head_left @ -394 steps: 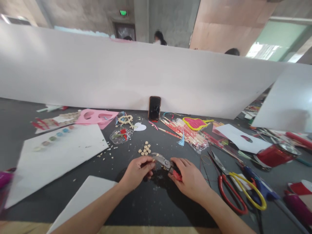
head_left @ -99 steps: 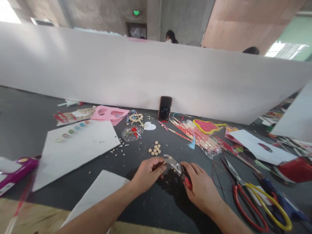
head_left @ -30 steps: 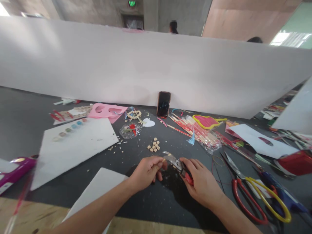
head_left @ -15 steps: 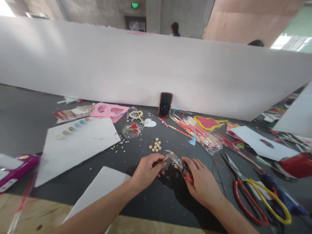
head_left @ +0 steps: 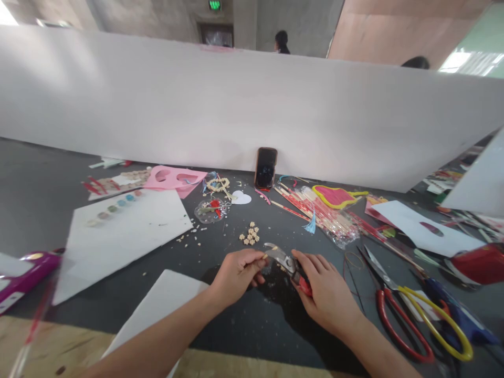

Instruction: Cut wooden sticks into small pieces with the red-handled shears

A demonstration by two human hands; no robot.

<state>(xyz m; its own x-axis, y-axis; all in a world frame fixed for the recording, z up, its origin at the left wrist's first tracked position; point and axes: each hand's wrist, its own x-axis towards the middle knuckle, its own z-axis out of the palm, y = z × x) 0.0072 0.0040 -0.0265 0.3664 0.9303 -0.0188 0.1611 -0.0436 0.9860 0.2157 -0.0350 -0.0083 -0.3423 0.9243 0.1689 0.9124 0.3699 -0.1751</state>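
Note:
My right hand (head_left: 325,286) is closed round the red handles of a pair of pruning shears (head_left: 285,262), whose metal blades point left. Facing them, my left hand (head_left: 238,275) pinches a thin, light wooden stick (head_left: 265,256). Its tip is at the blades; I cannot tell whether the blades touch it. Just beyond the fingers lies a small pile of pale flower-shaped pieces (head_left: 249,234). Another such piece is partly hidden under the shears.
A phone (head_left: 266,168) leans on the white partition (head_left: 220,110). Scissors (head_left: 394,291) and a blue glue gun (head_left: 460,310) lie right, beyond bundled red-patterned sticks (head_left: 315,210). To the left are white boards (head_left: 129,236) and a purple tool (head_left: 29,275). A person (head_left: 281,42) is behind the partition.
The view has shifted slightly. The shears' blades are now closer to the stick at my left fingertips; both hands keep their holds.

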